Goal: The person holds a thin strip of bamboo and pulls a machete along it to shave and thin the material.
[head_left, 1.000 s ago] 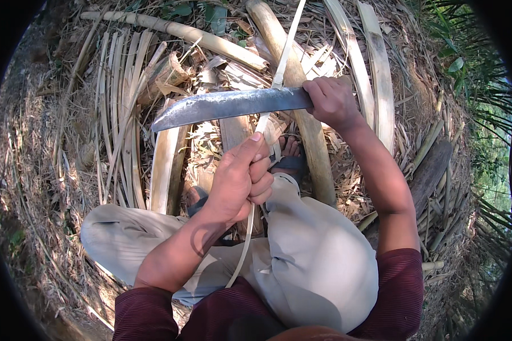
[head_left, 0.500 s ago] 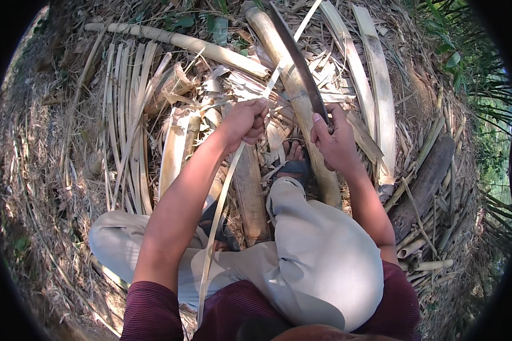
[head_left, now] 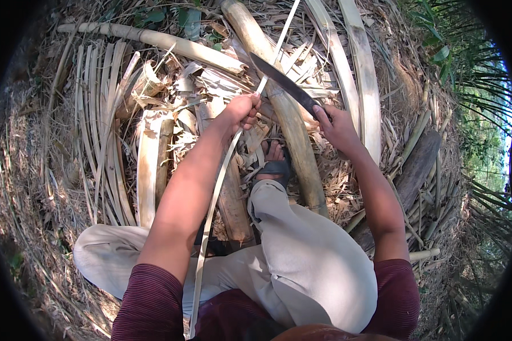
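Observation:
My left hand (head_left: pixel 244 112) is closed around a long, thin, pale bamboo strip (head_left: pixel 217 190). The strip runs from beside my lap up through the fist and on past the far end of the ground litter. My right hand (head_left: pixel 335 126) grips the handle of a machete (head_left: pixel 284 80), most of the handle hidden by the fingers. Its dark blade points up and to the left, with the tip close to the strip above my left fist. Under the blade lies a thick bamboo pole (head_left: pixel 290 122), slanting from the far middle toward my sandalled foot (head_left: pixel 274 162).
Several split bamboo strips (head_left: pixel 96 125) lie at the left. Another pole (head_left: pixel 159 40) crosses the far left. Two wide split lengths (head_left: pixel 365 74) stretch along the right, near a dark log (head_left: pixel 418 162). Shavings (head_left: pixel 324 170) cover the ground; green plants stand at far right.
The machete has swung down to the left, from pointing steeply away to lying across the pole. My left hand still holds the strip. The whole view has shifted slightly.

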